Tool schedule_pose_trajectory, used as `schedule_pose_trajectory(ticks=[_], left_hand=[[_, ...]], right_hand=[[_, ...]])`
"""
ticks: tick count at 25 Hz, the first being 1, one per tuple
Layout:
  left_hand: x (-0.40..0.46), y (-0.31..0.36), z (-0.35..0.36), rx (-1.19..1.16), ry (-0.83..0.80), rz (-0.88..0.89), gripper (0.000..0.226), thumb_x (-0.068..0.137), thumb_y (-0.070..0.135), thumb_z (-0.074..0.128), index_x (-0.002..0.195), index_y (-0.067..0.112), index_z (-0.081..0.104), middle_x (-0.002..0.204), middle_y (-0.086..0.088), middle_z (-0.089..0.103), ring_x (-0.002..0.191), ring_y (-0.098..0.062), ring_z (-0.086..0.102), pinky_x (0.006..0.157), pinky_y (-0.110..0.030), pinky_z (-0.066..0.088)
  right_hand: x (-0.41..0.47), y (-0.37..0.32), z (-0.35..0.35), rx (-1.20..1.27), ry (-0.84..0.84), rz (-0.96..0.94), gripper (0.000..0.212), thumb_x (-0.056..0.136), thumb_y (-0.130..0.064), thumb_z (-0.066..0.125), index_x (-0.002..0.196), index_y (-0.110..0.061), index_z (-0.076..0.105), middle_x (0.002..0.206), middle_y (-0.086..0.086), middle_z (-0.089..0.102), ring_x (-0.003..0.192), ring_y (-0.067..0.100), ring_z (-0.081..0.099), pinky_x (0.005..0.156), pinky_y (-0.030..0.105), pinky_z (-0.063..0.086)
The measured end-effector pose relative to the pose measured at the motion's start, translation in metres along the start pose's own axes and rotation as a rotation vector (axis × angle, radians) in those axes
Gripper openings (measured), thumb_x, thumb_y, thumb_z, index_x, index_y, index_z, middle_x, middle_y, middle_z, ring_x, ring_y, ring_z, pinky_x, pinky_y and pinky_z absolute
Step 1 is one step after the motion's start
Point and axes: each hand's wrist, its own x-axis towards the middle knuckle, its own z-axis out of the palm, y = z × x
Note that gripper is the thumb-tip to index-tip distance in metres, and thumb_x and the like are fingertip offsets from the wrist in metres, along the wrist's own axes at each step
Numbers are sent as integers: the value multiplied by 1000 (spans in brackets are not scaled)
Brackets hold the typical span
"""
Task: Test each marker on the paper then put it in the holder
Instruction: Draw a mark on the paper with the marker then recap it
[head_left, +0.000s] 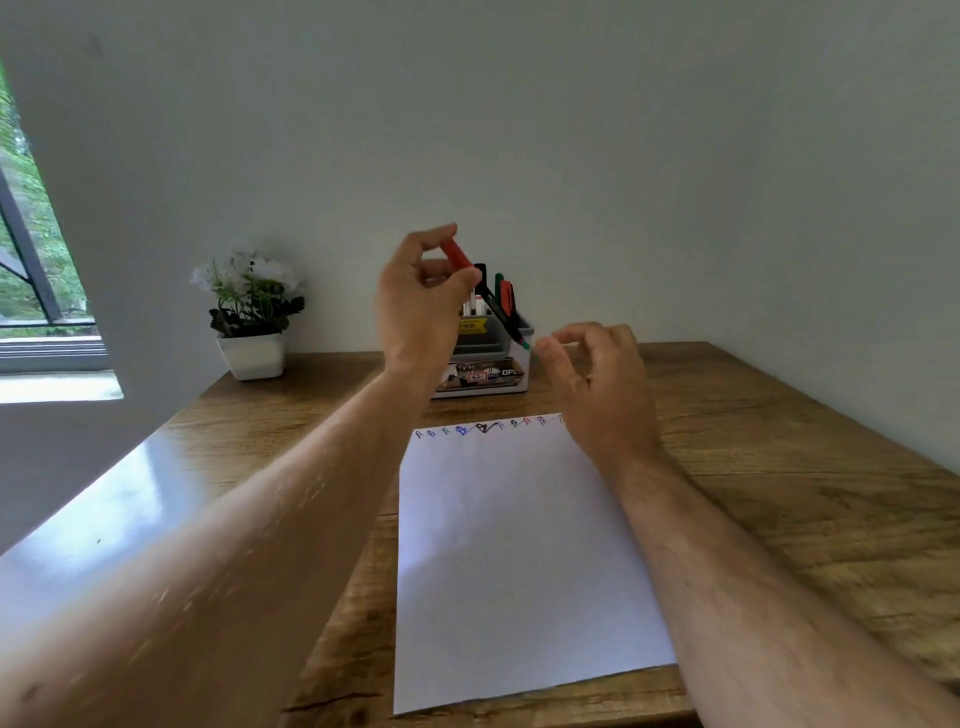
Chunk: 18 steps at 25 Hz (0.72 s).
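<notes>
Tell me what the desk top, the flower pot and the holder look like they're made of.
Desk top: wood or wood-look laminate, with brown grain and a glossy glare on the left. Flower pot: smooth white, probably ceramic or plastic; can't tell which. Holder: grey, looks like moulded plastic, with a printed label on its front.

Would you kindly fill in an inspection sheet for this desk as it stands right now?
Surface: wooden table, glare on its left part.
Job's things: paper lies flat, small coloured test marks along its far edge; holder by the wall with markers upright; marker held tilted above it.
Clutter: nothing seen.
Grippers: left hand pinches the marker's red end; right hand, fingers curled, near its lower tip, contact unclear.
Cables: nothing seen.
Surroundings: potted white flowers, window at left, plain wall.
</notes>
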Motion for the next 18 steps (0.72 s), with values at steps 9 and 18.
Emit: schedule_pose_trajectory(ticks=[9,18], left_hand=[[48,-12,42,231,6,111,51,83,10,75,129,29,63,87,10,72,77,1,68,82,-20,57],[47,-40,62,683,-262,-43,59,82,14,78,137,24,57,123,-7,68,103,-16,66,99,-35,51]], right_hand=[[2,2,6,-102,-45,-89,29,96,-48,54,96,-21,63,99,-3,49,78,-7,49,57,2,32],[5,7,8,-107,-52,-52,38,93,-55,51,94,-20,66,95,-3,51,81,6,56,60,13,37]])
